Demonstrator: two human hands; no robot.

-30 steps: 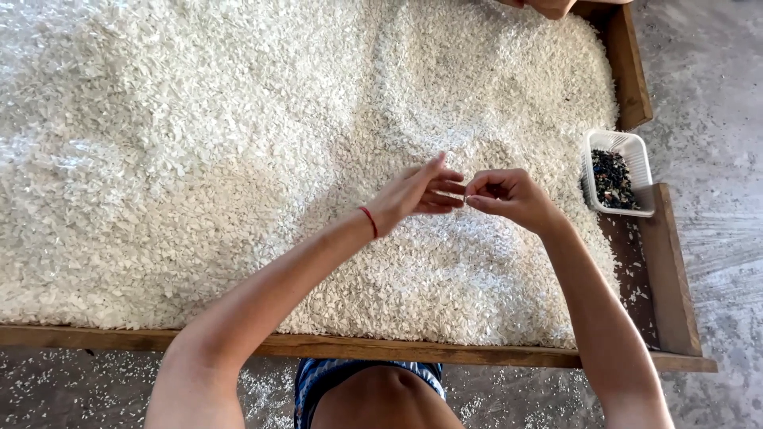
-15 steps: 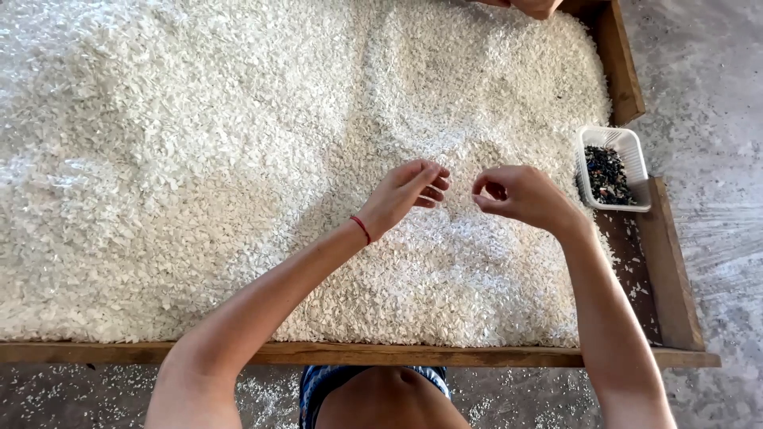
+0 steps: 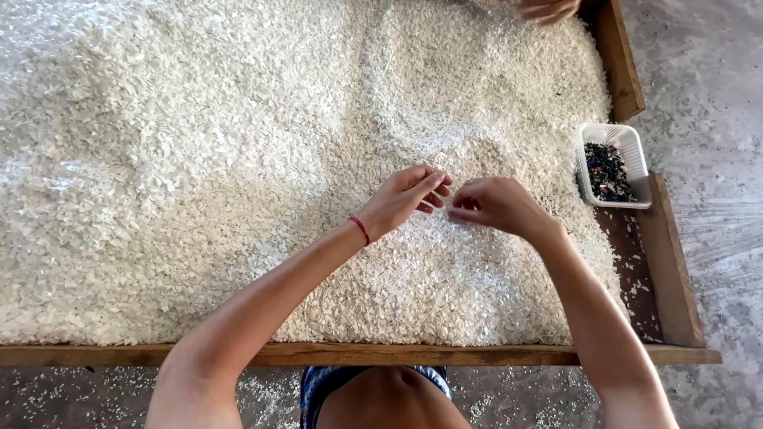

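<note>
A wide heap of small white flakes (image 3: 238, 159) fills a wooden-framed table (image 3: 445, 354). My left hand (image 3: 407, 199), with a red band at the wrist, hovers low over the flakes, fingers loosely together and pointing right. My right hand (image 3: 494, 205) is curled just to its right, fingertips pinched toward the left hand. The two hands nearly touch at the fingertips. Whether either pinches a flake is too small to tell.
A small white tray (image 3: 628, 139) holding dark bits sits at the table's right edge on bare wood. Another person's hand (image 3: 547, 8) reaches into the flakes at the top edge. Flakes litter the grey floor (image 3: 715, 238) around the table.
My hands parted briefly half a second ago and have come back together. Both hands sit slightly lower and further left over the flakes than one second ago.
</note>
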